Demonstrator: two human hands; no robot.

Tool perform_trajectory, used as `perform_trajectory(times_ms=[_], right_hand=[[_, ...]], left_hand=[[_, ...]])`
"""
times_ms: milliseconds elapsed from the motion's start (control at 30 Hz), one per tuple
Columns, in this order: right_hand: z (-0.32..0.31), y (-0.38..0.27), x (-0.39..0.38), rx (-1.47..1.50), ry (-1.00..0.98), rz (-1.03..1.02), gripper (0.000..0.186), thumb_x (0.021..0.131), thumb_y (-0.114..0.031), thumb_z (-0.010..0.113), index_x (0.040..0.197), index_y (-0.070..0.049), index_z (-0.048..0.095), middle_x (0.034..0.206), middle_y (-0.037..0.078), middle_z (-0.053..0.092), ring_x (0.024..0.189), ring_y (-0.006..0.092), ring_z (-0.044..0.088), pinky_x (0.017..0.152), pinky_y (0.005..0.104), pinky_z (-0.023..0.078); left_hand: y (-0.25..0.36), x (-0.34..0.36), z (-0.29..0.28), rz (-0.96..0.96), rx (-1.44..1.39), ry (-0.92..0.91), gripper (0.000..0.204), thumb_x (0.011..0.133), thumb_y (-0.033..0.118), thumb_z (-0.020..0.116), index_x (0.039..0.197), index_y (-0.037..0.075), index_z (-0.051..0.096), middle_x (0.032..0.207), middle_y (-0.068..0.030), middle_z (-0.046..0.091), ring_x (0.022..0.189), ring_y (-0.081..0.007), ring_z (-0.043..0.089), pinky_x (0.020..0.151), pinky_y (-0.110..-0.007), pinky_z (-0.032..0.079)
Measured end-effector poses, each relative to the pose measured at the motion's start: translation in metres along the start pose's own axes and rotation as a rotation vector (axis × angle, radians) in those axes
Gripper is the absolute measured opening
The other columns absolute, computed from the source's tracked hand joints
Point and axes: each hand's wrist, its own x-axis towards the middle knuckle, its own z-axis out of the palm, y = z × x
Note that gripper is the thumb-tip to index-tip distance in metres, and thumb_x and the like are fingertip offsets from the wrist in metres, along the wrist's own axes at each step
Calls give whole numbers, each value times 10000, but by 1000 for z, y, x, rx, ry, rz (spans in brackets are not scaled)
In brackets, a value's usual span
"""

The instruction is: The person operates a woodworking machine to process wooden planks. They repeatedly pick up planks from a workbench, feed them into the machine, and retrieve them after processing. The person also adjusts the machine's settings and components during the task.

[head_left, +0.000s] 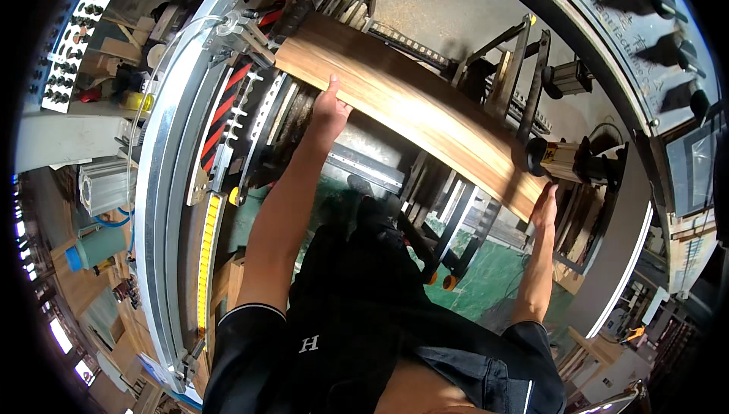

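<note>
A long brown wooden board (410, 106) lies across the middle of the view, running from upper left to lower right over a machine bed. My left hand (330, 106) grips its near edge toward the left end, thumb on top. At the board's right end, my right hand (544, 209) presses flat against the end face, fingers pointing up. Both my bare forearms reach up from the lower edge.
A curved metal machine rail (163, 186) with a red-and-black striped bar (224, 110) runs down the left. Pneumatic clamp cylinders (566, 157) stand just beyond the board's right end. A control panel with knobs (668, 4) sits upper right. The green floor (493, 277) lies below.
</note>
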Motion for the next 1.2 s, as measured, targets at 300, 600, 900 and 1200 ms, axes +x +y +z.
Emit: perform_trajectory(times_ms=[300,600,900,1200], right_hand=[[65,-34,-7,253,-243,-180,456,981,-324,348,1350,-56,354,1376,72,396,1270,187,346,1103,309,225],[37,-21,46,197,-302,-51,543,922,-454,442,1327,-96,388,1353,68,404,1255,218,352,1075,376,256],[49,-21,56,115,-236,-64,358,936,-383,450,1049,-45,484,1013,50,501,922,198,437,820,361,341],[50,-21,-41,-709,326,-728,384,951,-311,457,772,6,580,673,32,598,589,178,522,564,346,426]], left_hand=[[20,40,-6,26,31,152,559,932,342,502,1309,-33,328,1267,-179,442,1158,-293,465,971,-447,399],[27,34,14,25,178,294,614,934,376,480,1340,-42,285,1346,-193,381,1231,-334,401,1022,-538,313],[15,63,-17,103,156,308,541,917,361,525,1251,-48,407,1189,-167,509,1060,-289,525,881,-462,456],[20,53,-4,104,223,449,548,910,324,555,1195,-129,437,1123,-169,538,976,-225,535,840,-361,453]])
